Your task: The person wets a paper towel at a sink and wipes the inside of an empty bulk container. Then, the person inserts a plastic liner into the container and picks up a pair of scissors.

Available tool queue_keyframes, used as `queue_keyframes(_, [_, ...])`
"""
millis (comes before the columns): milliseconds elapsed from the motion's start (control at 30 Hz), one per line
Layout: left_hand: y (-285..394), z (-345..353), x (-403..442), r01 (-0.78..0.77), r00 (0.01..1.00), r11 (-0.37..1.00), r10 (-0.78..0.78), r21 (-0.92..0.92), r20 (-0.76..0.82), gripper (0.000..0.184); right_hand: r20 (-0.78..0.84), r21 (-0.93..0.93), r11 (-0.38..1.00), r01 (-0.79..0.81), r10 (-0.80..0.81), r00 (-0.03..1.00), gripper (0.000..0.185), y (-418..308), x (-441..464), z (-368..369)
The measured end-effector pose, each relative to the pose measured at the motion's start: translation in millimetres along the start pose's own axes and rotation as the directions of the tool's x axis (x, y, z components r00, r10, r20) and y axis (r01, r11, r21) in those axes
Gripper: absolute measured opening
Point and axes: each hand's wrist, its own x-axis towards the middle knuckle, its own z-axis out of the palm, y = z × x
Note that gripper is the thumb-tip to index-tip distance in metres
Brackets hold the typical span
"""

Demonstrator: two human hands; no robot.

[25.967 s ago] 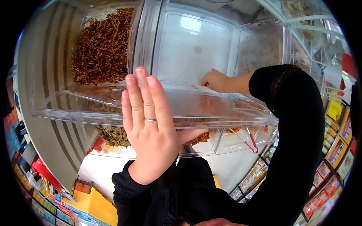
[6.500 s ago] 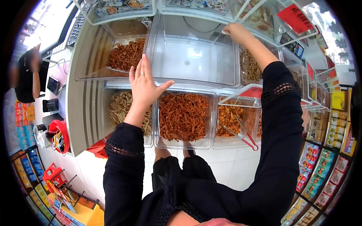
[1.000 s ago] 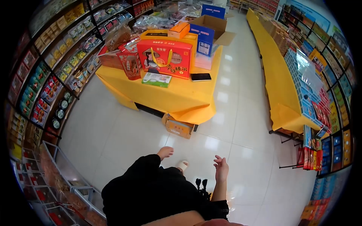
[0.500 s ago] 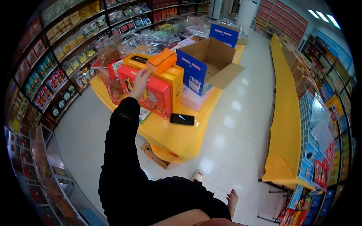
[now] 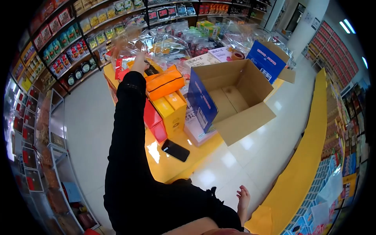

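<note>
My left hand reaches over the yellow-covered table, beside clear plastic packaging. Its fingers are blurred, so a grip cannot be made out. Just right of that wrist lies an orange pouch on top of a yellow box, with a red box against it. A black phone lies near the table's front edge. My right hand hangs low by my body, with loosely bent fingers apart and nothing in them.
An open cardboard box with blue flaps stands on the table, its near flap jutting over the edge. Stocked shelves line the back left. Clear food bins stand at left, another yellow-covered table at right.
My left hand has moved from the red box farther forward over the table to the plastic packaging. The view has come closer to the table. My right hand still hangs low.
</note>
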Motion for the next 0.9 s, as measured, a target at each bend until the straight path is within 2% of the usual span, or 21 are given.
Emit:
queue_keyframes(67, [-13, 1, 69, 0.025, 0.996, 0.982, -0.008, -0.187, 0.089, 0.019, -0.001, -0.029, 1.000, -0.006, 0.006, 1.000, 0.028, -20, 5, -4])
queue_keyframes(100, [-8, 9, 77, 0.021, 0.998, 0.982, -0.008, -0.186, 0.070, 0.019, 0.014, -0.038, 0.999, -0.014, 0.015, 1.000, 0.028, -25, 13, -11])
queue_keyframes(167, [3, 36, 80, -0.159, 0.986, 0.968, 0.166, -0.192, 0.017, 0.016, -0.028, -0.001, 0.999, -0.050, 0.050, 0.998, 0.028, -34, 35, -27])
queue_keyframes(200, [17, 52, 69, -0.272, 0.958, 0.946, 0.283, -0.177, 0.040, 0.015, -0.050, -0.061, 0.998, -0.036, 0.033, 0.998, 0.027, -47, 48, -30])
queue_keyframes(233, [37, 69, 51, -0.380, 0.916, 0.910, 0.395, -0.165, 0.065, 0.014, -0.046, -0.062, 0.998, -0.005, 0.002, 0.999, 0.027, -61, 61, -32])
queue_keyframes(300, [77, 97, 16, -0.499, 0.818, 0.795, 0.563, -0.344, 0.114, 0.015, -0.026, -0.074, 0.997, 0.036, -0.038, 0.999, 0.027, -96, 88, -30])
queue_keyframes(333, [97, 106, -19, -0.605, 0.747, 0.746, 0.653, -0.276, 0.126, 0.018, -0.007, -0.101, 0.989, 0.111, -0.113, 0.994, 0.026, -115, 102, -26])
queue_keyframes(367, [116, 113, -54, -0.653, 0.677, 0.668, 0.726, -0.357, 0.121, 0.019, 0.022, -0.130, 0.973, 0.189, -0.187, 0.982, 0.025, -133, 118, -24])
queue_keyframes(400, [132, 112, -86, -0.743, 0.525, 0.554, 0.831, -0.376, 0.186, 0.018, 0.053, -0.142, 0.969, 0.204, -0.198, 0.979, 0.025, -148, 134, -21])
queue_keyframes(467, [160, 99, -96, -0.738, 0.537, 0.541, 0.833, -0.403, 0.135, 0.039, 0.164, -0.079, 0.933, 0.352, -0.336, 0.928, 0.024, -174, 165, -15])
queue_keyframes(500, [166, 104, -151, -0.800, 0.492, 0.475, 0.869, -0.368, 0.053, 0.031, 0.203, -0.052, 0.923, 0.381, -0.364, 0.909, 0.023, -186, 178, -10])
queue_keyframes(533, [169, 104, -185, -0.794, 0.517, 0.472, 0.856, -0.382, -0.017, 0.030, 0.260, -0.036, 0.906, 0.421, -0.398, 0.880, 0.022, -199, 189, -5])
queue_keyframes(567, [163, 103, -223, -0.867, 0.408, 0.361, 0.910, -0.344, -0.075, 0.028, 0.307, -0.023, 0.890, 0.456, -0.428, 0.850, 0.022, -211, 198, 1])
queue_keyframes(600, [177, 75, -217, -0.874, 0.406, 0.354, 0.908, -0.333, -0.100, 0.023, 0.366, -0.009, 0.864, 0.503, -0.465, 0.806, 0.021, -222, 205, 9])
queue_keyframes(667, [163, 34, -289, -0.950, 0.290, 0.282, 0.956, -0.133, -0.047, 0.029, 0.460, 0.008, 0.835, 0.550, -0.492, 0.739, 0.019, -241, 215, 19])
queue_keyframes(700, [154, 32, -310, -0.938, 0.347, 0.330, 0.908, -0.108, -0.236, 0.035, 0.513, 0.043, 0.813, 0.581, -0.517, 0.685, 0.018, -247, 220, 25])
queue_keyframes(767, [128, 9, -339, -0.928, 0.343, 0.370, 0.892, 0.041, -0.295, 0.039, 0.580, 0.061, 0.703, 0.709, -0.603, 0.548, 0.017, -262, 217, 36])
queue_keyframes(800, [117, 3, -355, -0.895, 0.370, 0.436, 0.841, 0.090, -0.395, 0.041, 0.625, 0.094, 0.681, 0.726, -0.608, 0.490, 0.015, -271, 210, 42])
queue_keyframes(867, [98, -52, -371, -0.879, 0.357, 0.456, 0.824, 0.142, -0.440, 0.039, 0.723, 0.190, 0.647, 0.739, -0.601, 0.340, 0.015, -281, 197, 53])
queue_keyframes(900, [90, -80, -384, -0.883, 0.360, 0.453, 0.818, 0.119, -0.448, 0.035, 0.760, 0.215, 0.655, 0.724, -0.578, 0.298, 0.015, -286, 190, 57])
